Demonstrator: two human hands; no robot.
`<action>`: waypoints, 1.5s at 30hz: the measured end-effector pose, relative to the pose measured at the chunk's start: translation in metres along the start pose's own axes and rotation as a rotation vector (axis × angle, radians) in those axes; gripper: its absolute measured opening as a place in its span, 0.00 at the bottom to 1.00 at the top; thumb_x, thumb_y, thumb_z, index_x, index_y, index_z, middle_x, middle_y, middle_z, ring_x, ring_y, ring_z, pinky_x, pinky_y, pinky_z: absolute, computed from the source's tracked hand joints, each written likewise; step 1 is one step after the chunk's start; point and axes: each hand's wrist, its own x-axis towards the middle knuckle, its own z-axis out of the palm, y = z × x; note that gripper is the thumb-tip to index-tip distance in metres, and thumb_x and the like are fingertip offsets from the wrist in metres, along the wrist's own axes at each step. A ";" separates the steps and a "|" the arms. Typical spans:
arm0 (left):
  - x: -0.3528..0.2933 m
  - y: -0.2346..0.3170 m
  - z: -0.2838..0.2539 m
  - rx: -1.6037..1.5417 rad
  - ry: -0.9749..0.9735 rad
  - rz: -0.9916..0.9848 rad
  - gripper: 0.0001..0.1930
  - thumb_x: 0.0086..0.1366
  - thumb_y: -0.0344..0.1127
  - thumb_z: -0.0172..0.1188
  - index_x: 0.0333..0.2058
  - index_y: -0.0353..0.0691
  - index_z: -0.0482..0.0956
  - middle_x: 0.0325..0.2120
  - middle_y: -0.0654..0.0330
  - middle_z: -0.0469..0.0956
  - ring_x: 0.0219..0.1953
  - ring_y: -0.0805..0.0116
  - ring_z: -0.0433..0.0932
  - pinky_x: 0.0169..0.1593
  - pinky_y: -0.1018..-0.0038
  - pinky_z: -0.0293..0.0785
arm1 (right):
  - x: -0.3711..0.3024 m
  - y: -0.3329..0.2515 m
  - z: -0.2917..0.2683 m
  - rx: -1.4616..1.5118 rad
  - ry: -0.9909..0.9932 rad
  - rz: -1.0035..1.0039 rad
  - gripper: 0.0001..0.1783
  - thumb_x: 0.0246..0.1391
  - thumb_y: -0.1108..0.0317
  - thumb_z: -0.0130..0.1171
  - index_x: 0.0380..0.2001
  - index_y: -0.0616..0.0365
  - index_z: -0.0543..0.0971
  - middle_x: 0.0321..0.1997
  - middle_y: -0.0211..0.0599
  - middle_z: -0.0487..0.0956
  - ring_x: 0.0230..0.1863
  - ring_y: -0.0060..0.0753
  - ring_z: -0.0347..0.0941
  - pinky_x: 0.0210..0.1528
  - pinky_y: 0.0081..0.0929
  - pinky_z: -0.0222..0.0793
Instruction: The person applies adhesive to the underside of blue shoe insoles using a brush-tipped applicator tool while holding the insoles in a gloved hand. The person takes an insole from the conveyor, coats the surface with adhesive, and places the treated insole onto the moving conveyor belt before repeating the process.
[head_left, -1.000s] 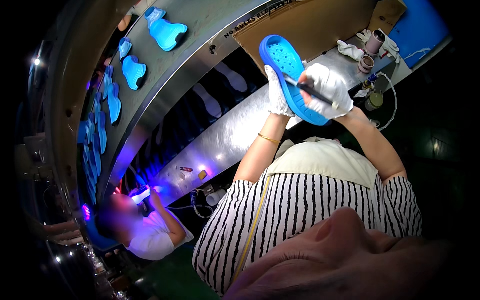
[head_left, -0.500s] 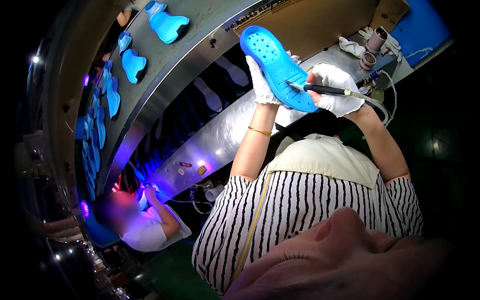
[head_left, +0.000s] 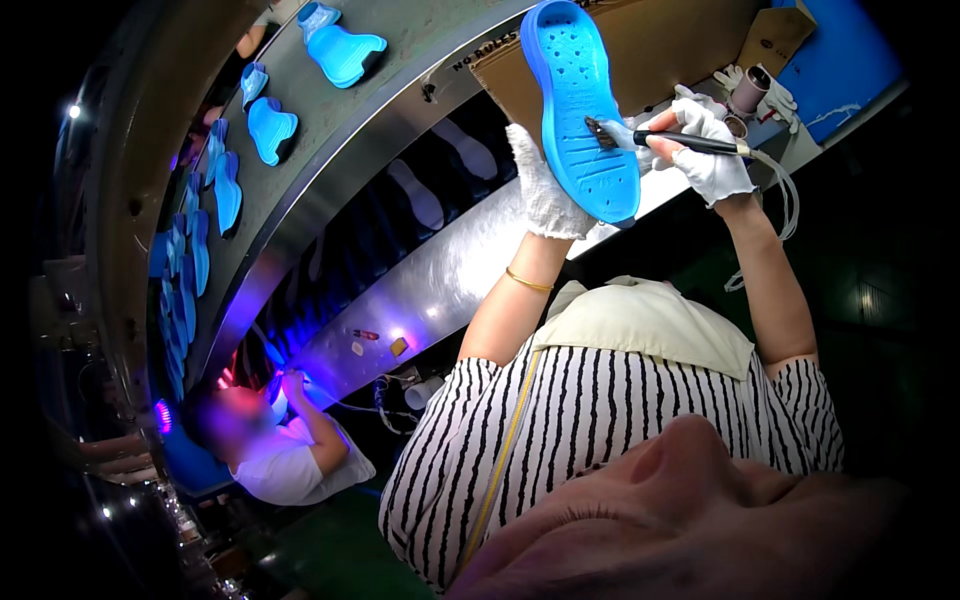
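Note:
A bright blue shoe sole with small holes and ridges stands tilted up before me, its inner face toward me. My gloved left hand is closed round its lower left edge; the fingers behind it are hidden. In my gloved right hand is a brush with a dark handle and a pale tube at its back end. Bare fingertips grip the handle. The dark bristles touch the middle of the sole.
Blue shoe parts lie along a dark conveyor at the left. Pale soles rest on a shelf below it. A cardboard box and a thread spool are at the far right. Another person works at lower left.
The sole has moved up and right and turned more upright. My right hand has shifted right, and the brush now touches the sole nearer its middle.

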 end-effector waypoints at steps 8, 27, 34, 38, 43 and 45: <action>0.009 0.010 -0.009 0.139 -0.005 0.064 0.43 0.58 0.69 0.41 0.61 0.42 0.56 0.57 0.48 0.63 0.56 0.47 0.65 0.60 0.52 0.60 | -0.027 -0.005 0.036 0.100 -0.158 0.020 0.06 0.47 0.78 0.60 0.31 0.64 0.74 0.26 0.34 0.76 0.26 0.20 0.72 0.31 0.16 0.69; 0.007 0.020 0.000 0.134 -0.029 0.070 0.43 0.57 0.68 0.44 0.61 0.39 0.56 0.57 0.42 0.61 0.57 0.45 0.64 0.62 0.49 0.56 | -0.030 0.005 0.034 0.040 -0.206 0.027 0.06 0.47 0.79 0.59 0.32 0.63 0.76 0.30 0.35 0.77 0.31 0.21 0.73 0.35 0.18 0.69; 0.015 0.029 0.001 0.078 -0.083 0.020 0.46 0.55 0.69 0.45 0.61 0.36 0.55 0.57 0.38 0.59 0.57 0.40 0.62 0.62 0.48 0.56 | -0.042 0.011 0.040 0.043 -0.161 0.058 0.06 0.45 0.76 0.62 0.29 0.63 0.77 0.28 0.33 0.77 0.31 0.21 0.72 0.35 0.20 0.68; 0.013 0.039 -0.002 0.060 -0.053 0.000 0.46 0.56 0.68 0.44 0.61 0.34 0.54 0.57 0.37 0.59 0.57 0.39 0.62 0.62 0.47 0.56 | -0.056 0.012 0.041 0.509 -0.240 0.286 0.05 0.48 0.76 0.60 0.30 0.63 0.75 0.32 0.37 0.78 0.34 0.26 0.76 0.39 0.20 0.72; 0.012 0.038 0.009 0.187 -0.040 -0.092 0.44 0.59 0.67 0.39 0.60 0.32 0.56 0.55 0.36 0.62 0.56 0.41 0.64 0.61 0.51 0.58 | -0.030 -0.011 0.034 0.113 -0.125 -0.131 0.08 0.46 0.81 0.60 0.31 0.62 0.75 0.36 0.38 0.77 0.38 0.24 0.73 0.42 0.20 0.69; 0.014 0.039 0.004 0.228 -0.028 -0.127 0.44 0.60 0.67 0.39 0.60 0.31 0.56 0.54 0.35 0.62 0.56 0.42 0.65 0.60 0.53 0.61 | -0.022 -0.010 0.034 -0.056 -0.128 -0.288 0.08 0.44 0.81 0.61 0.29 0.62 0.76 0.36 0.37 0.76 0.39 0.24 0.72 0.43 0.21 0.69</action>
